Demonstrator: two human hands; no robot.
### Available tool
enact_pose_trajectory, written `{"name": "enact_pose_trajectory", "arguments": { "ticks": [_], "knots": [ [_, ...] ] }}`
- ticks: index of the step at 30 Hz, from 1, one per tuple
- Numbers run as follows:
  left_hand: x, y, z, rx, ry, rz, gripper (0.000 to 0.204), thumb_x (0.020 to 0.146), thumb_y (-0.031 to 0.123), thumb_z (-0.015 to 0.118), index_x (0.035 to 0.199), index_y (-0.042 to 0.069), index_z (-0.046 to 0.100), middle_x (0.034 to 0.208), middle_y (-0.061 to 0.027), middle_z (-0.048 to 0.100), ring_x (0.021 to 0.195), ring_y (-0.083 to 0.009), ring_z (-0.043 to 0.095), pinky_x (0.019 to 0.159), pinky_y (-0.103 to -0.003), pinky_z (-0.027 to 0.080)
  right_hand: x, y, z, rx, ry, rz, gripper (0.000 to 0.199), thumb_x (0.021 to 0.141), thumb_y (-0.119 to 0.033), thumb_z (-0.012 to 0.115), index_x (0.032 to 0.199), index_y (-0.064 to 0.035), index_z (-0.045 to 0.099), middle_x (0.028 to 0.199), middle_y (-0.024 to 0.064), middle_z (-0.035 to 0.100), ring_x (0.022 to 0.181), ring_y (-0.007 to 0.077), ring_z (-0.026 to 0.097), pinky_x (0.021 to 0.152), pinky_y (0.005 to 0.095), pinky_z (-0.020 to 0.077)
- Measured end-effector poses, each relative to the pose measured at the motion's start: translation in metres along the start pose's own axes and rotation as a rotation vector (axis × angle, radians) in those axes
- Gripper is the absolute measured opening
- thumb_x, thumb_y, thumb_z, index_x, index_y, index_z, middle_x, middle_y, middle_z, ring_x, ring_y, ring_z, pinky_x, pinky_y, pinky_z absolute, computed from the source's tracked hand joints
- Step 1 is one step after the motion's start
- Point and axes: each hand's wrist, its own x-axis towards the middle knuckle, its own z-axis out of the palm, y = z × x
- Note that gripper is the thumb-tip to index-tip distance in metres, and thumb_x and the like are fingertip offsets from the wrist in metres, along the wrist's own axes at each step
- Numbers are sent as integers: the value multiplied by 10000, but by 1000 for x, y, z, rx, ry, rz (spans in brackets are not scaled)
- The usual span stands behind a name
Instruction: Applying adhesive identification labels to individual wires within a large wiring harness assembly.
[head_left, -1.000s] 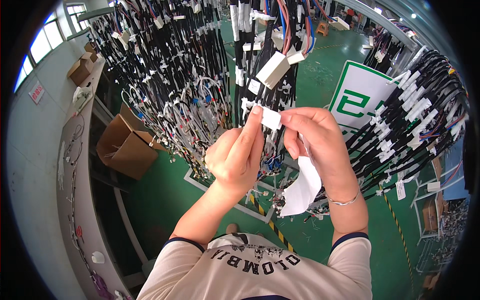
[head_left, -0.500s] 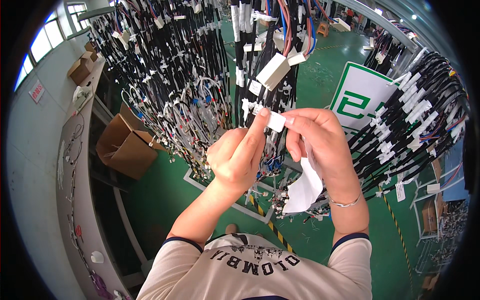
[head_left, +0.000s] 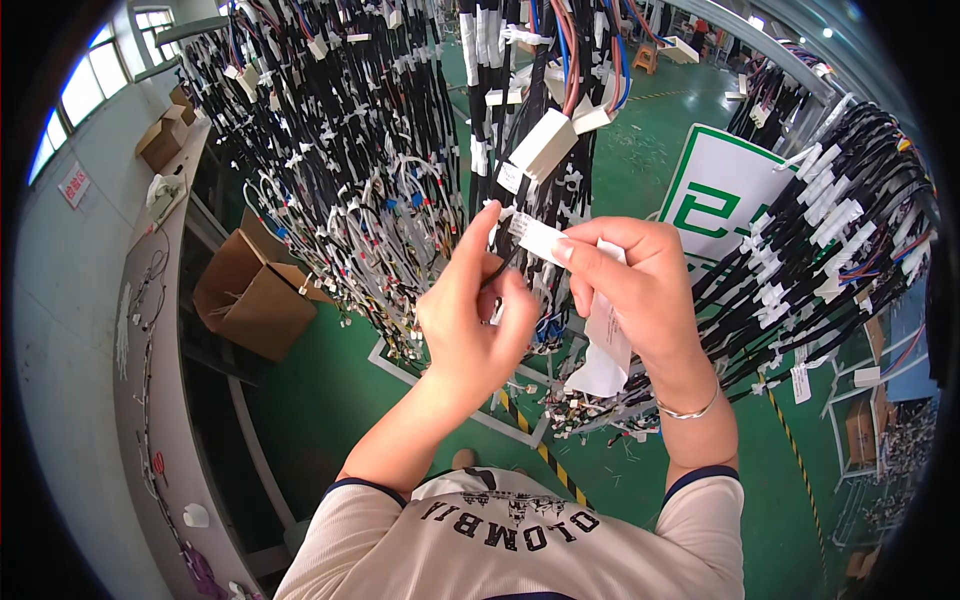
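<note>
Left fingers (head_left: pixel 468 252) parted and half-bent, right fingers (head_left: pixel 606 268) in a pinch.

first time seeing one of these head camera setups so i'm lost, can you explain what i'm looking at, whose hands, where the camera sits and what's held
There is no machine: these are a person's bare hands. The view comes from the left of two fisheye cameras worn on the head, looking down. The right hand pinches a white label, and a paper strip hangs from that hand. The left hand is by hanging black cables; whether it grips one is hard to tell. On the bench at left lie loose wires and a cardboard box.
</note>
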Motion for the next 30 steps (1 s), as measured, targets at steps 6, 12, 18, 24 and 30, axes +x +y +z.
{"name": "enact_pose_trajectory", "arguments": {
  "ticks": [6, 12, 18, 24, 30],
  "knots": [
    [5, 10, -4, 267, 48, 264, 331, 835, -65, 665, 1163, -37, 638, 674, -48, 541, 509, -131, 486, 455, -268, 382, -11, -8, -4, 49, 63, 19, 132, 897, -89, 680, 882, 34, 726, 606, 4, 611, 518, 41, 532, 464, 202, 384],
    [1, 16, -16, 360, 158, 297, 233, 824, -83, 666, 1050, -29, 685, 669, -62, 536, 525, -164, 492, 465, -286, 387, -18, -16, 1, -5, 66, -31, 146, 908, -96, 675, 918, 37, 734, 626, 12, 627, 513, 41, 534, 463, 206, 391],
    [17, -2, -45, -645, 55, -296, 192, 918, -15, 630, 1074, 46, 538, 810, -3, 600, 585, -22, 449, 517, -160, 314, -17, 29, -33, 230, 11, 178, 402, 990, -328, 564, 1043, 47, 700, 540, -8, 512, 483, 53, 450, 485, 208, 342],
    [12, -43, -37, -335, -101, -30, 234, 791, -146, 581, 899, 8, 721, 1125, -62, 477, 896, -112, 492, 756, -229, 409, 2, 81, 13, -138, 154, -12, 411, 847, -234, 777, 1155, 12, 658, 557, -38, 554, 482, 39, 501, 450, 219, 349],
    [10, -50, -14, 333, -40, 354, 280, 714, -121, 692, 903, 80, 733, 1019, -53, 455, 681, -148, 422, 623, -267, 369, 7, 89, 22, -639, 489, -353, 153, 800, -189, 751, 782, -61, 668, 609, 102, 622, 516, 301, 613, 468, 372, 452]
  ]
}}
